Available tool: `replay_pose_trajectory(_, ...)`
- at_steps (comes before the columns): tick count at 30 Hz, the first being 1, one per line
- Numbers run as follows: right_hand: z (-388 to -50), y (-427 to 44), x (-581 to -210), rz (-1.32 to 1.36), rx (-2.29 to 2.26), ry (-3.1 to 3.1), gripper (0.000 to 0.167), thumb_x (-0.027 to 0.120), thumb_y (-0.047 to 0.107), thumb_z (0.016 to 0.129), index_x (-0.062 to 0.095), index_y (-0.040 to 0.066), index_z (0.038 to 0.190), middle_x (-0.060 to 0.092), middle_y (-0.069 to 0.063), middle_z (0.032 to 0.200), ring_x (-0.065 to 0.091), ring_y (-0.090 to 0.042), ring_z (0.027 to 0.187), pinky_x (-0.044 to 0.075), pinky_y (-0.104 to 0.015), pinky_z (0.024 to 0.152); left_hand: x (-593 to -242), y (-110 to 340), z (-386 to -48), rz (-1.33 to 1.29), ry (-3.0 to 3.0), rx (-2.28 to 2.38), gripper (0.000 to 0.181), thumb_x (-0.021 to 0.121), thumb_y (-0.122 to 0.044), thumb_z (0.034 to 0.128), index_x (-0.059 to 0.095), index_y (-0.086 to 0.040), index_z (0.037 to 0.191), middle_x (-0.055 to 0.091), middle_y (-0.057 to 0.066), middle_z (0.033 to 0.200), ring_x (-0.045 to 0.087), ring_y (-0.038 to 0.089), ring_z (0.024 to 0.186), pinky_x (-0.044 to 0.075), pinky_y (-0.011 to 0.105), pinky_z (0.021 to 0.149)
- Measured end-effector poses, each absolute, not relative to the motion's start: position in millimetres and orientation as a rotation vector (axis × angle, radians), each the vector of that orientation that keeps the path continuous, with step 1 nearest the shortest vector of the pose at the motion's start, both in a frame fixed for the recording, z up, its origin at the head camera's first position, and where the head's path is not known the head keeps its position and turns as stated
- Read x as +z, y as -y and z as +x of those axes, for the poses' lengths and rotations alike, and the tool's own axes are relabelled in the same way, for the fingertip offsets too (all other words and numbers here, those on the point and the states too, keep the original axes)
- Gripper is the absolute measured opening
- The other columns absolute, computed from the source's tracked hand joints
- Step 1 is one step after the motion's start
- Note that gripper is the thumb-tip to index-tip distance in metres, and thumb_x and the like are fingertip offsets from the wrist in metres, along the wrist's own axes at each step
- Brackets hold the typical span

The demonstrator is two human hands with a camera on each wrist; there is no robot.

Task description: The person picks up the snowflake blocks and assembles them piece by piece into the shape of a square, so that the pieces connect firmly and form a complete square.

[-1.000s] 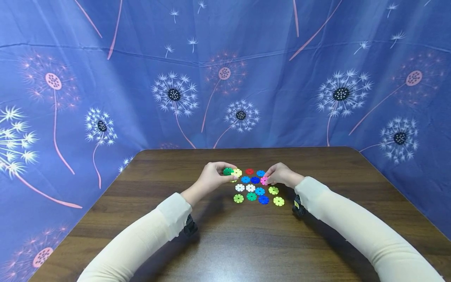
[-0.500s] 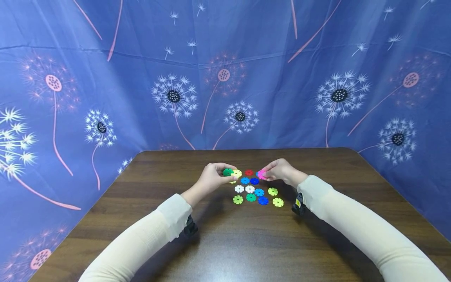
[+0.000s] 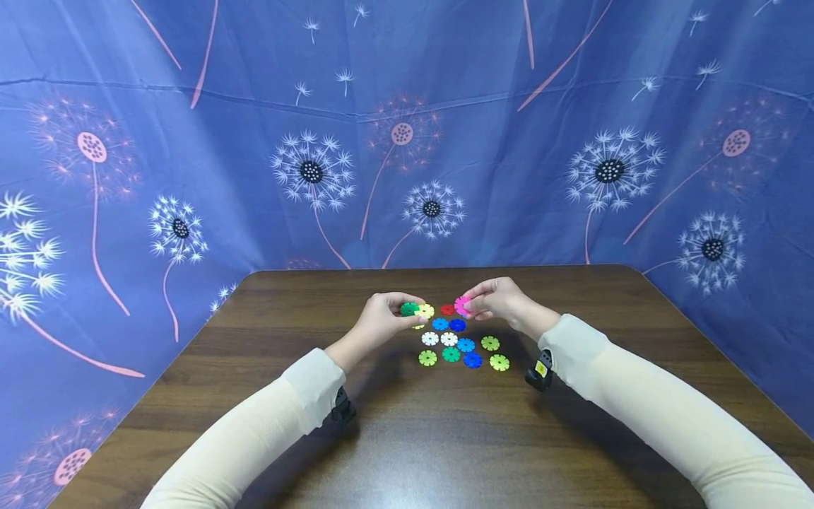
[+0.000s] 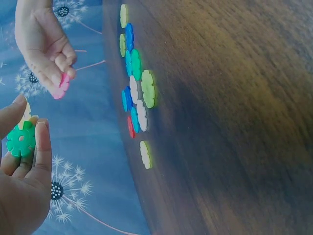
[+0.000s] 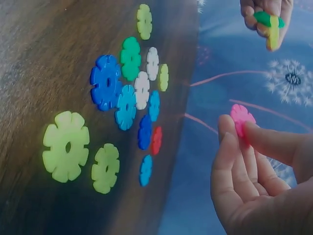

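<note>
My left hand [image 3: 381,316] grips a green notched plastic disc [image 4: 20,142] joined to a pale yellow notched disc [image 3: 425,311]. The two sit at an angle to each other in the right wrist view. Between thumb and fingertips, my right hand [image 3: 506,304] pinches a pink notched disc [image 5: 241,119], raised off the table. The hands face each other across a small gap, and the pink disc is apart from the green and yellow pair. Below them, loose discs lie flat, among them a red disc [image 3: 447,309] and a dark blue disc [image 3: 473,360].
More notched discs are spread on the wooden table [image 3: 407,438]: two white discs, including one white disc [image 3: 449,339], a green disc [image 3: 451,354], and several blue and yellow-green ones. A blue dandelion-print cloth [image 3: 509,141] hangs behind the table's far edge.
My right hand has lifted the pink disc from among the loose discs and moved it left and up, toward my left hand. The left hand keeps its hold, nearly still.
</note>
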State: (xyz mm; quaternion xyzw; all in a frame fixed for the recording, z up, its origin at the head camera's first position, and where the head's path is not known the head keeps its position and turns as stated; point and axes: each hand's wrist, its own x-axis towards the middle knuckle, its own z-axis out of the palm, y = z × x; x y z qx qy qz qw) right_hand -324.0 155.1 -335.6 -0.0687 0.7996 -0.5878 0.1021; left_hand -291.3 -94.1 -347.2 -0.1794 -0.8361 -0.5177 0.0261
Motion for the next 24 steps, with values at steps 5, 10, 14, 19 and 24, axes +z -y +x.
replay_pose_trajectory(5,-315.0,-150.7,-332.5,-0.267,-1.740,-2.435,0.029,0.070,-0.001,0.085,0.062,-0.014,0.110,0.074,-0.011,0.082,0.072,-0.018,0.072,0.057,-0.026,0.064,-347.2,94.3,-289.8,-0.526,2.577,-1.623,0.030,0.080,-0.016,0.0794,0.074,-0.009,0.107,0.075,0.008,0.094,0.066,0.006,0.074,0.056,0.025,0.068)
replay_pose_trajectory(10,-311.8,-149.1,-331.5,-0.296,-1.763,-2.472,0.027,0.072,0.002,0.084,0.065,-0.011,0.107,0.074,-0.010,0.083,0.071,-0.016,0.071,0.058,-0.026,0.065,-347.6,92.2,-289.7,-0.491,2.572,-1.633,0.029,0.081,-0.014,0.0786,0.074,-0.008,0.106,0.075,0.009,0.095,0.066,0.006,0.073,0.056,0.024,0.069)
replay_pose_trajectory(14,-310.8,-147.8,-332.7,-0.362,-1.797,-2.462,0.029,0.074,0.004,0.083,0.066,-0.011,0.106,0.074,-0.004,0.080,0.070,-0.012,0.068,0.058,-0.027,0.066,-348.6,92.2,-290.7,-0.485,2.571,-1.616,0.028,0.081,-0.012,0.0786,0.074,-0.007,0.105,0.075,0.009,0.095,0.066,0.005,0.074,0.056,0.023,0.069)
replay_pose_trajectory(19,-307.5,-142.8,-332.9,-0.443,-1.846,-2.372,0.030,0.076,0.005,0.082,0.066,-0.011,0.105,0.075,-0.005,0.084,0.071,-0.015,0.070,0.058,-0.031,0.070,-348.4,94.7,-290.6,-0.473,2.563,-1.628,0.027,0.080,-0.012,0.0789,0.075,-0.008,0.105,0.075,0.009,0.095,0.067,0.007,0.077,0.056,0.024,0.069)
replay_pose_trajectory(24,-303.6,-138.3,-331.7,-0.429,-1.887,-2.286,0.022,0.077,0.005,0.081,0.068,-0.006,0.098,0.075,-0.002,0.083,0.072,-0.020,0.075,0.058,-0.032,0.074,-347.4,94.4,-290.0,-0.477,2.549,-1.655,0.028,0.080,-0.012,0.0790,0.074,-0.007,0.106,0.075,0.009,0.095,0.068,0.007,0.077,0.056,0.024,0.070)
